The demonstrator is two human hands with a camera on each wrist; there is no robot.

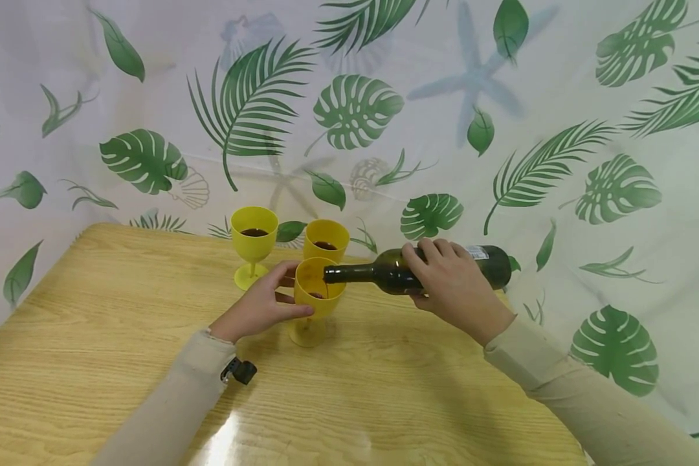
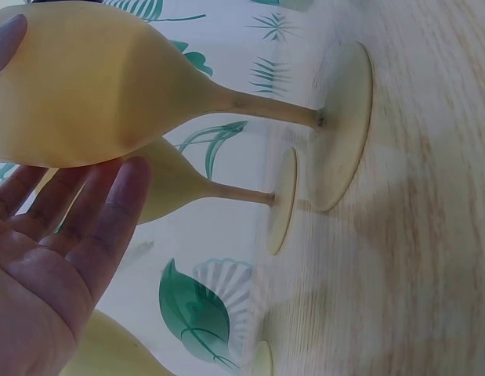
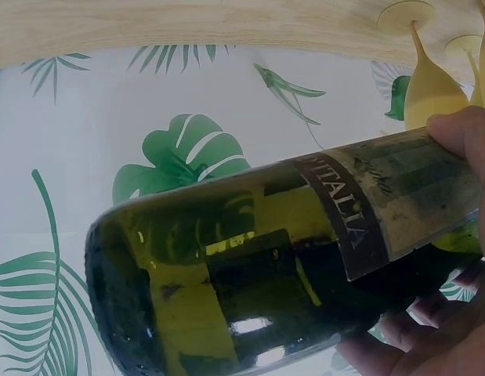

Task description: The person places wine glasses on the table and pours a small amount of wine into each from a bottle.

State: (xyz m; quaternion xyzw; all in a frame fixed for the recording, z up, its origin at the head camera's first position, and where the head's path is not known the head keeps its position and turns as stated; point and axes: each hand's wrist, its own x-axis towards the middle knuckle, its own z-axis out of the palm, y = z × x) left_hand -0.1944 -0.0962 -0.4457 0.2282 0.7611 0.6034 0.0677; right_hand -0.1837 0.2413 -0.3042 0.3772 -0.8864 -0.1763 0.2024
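Observation:
My right hand [image 1: 454, 285] grips a dark green wine bottle [image 1: 393, 272], fingers over its body. The bottle lies nearly level, its mouth over the rim of the front yellow goblet [image 1: 329, 307]. A thin dark stream runs from the mouth into that goblet, where some dark liquid shows. With thumb in front and fingers at the far side, my left hand [image 1: 262, 307] holds the goblet's bowl. The left wrist view shows this goblet [image 2: 85, 86] with its foot by the tabletop. In the right wrist view, a label [image 3: 352, 211] on the bottle reads "D'ITALIA".
Two more yellow goblets hold dark liquid: one at the left [image 1: 253, 247], another just behind [image 1: 342, 249] the front one. All stand on a wood-grain table [image 1: 122, 310]. A white, leaf-printed sheet [image 1: 361, 175] hangs along the table's far edge and right side.

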